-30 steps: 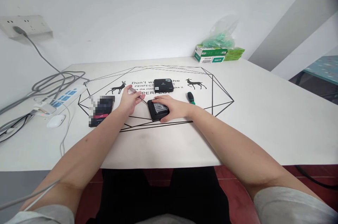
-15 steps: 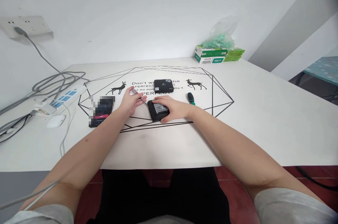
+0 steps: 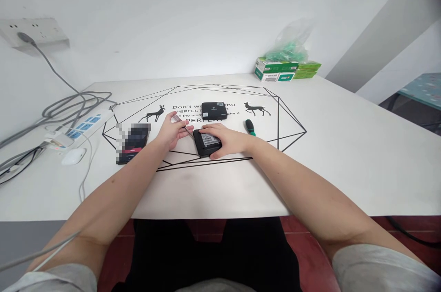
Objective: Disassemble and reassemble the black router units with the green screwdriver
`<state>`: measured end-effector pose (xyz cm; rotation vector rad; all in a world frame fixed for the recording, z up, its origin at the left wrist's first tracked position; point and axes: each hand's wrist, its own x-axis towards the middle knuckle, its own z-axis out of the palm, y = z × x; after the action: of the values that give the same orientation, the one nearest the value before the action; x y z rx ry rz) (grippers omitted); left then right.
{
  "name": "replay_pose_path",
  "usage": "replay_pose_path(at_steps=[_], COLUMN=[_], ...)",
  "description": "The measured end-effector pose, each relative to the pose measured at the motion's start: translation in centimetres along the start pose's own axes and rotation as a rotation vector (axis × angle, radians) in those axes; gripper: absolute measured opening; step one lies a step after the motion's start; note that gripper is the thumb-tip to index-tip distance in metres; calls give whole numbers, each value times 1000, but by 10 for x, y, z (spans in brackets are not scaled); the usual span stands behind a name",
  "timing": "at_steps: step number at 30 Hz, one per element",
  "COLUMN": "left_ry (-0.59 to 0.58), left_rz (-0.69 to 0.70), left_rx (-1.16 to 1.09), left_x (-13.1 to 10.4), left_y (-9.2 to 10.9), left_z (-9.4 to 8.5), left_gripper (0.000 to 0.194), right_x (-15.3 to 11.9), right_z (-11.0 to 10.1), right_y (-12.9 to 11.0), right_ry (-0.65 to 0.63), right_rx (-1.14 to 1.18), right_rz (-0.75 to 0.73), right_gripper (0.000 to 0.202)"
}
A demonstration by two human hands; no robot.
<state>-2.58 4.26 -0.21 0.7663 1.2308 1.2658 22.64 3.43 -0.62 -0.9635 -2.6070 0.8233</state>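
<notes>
In my left hand (image 3: 168, 133) is a thin screwdriver (image 3: 188, 131) with a clear-looking handle, gripped by closed fingers. Its metal shaft slants down to the left edge of a black box (image 3: 208, 141) with a white printed label on top. Whether the tip is inserted or only touching is too small to tell. My right hand (image 3: 230, 139) wraps around the right side of that box and holds it on the table, partly covering the label. Behind it lies a second flat black box (image 3: 214, 110) with small stickers. A green-and-black handle (image 3: 250, 126) lies to the right.
A phone (image 3: 136, 140), partly pixelated, lies beside my left forearm. Further left are a white earbud case (image 3: 74, 156), a power strip (image 3: 87, 126) and coiled grey cables (image 3: 77, 99). Green-and-white boxes (image 3: 277, 69) with a plastic bag (image 3: 291, 46) stand at the back right.
The whole view has shifted very slightly. Both hands, the screwdriver and the box keep almost the same positions.
</notes>
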Motion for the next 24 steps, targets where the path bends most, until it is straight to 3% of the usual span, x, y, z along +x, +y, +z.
replay_pose_path(at_steps=[14, 24], left_ry=[-51, 79], left_rz=[31, 126], left_rx=[35, -10], left_x=[-4, 3], left_y=[-7, 0], left_z=[0, -3], left_gripper=[70, 73], right_x=[1, 0], right_z=[6, 3], right_y=[13, 4], right_ry=[48, 32], right_rx=[13, -13], right_rz=[-32, -15], right_gripper=[111, 108])
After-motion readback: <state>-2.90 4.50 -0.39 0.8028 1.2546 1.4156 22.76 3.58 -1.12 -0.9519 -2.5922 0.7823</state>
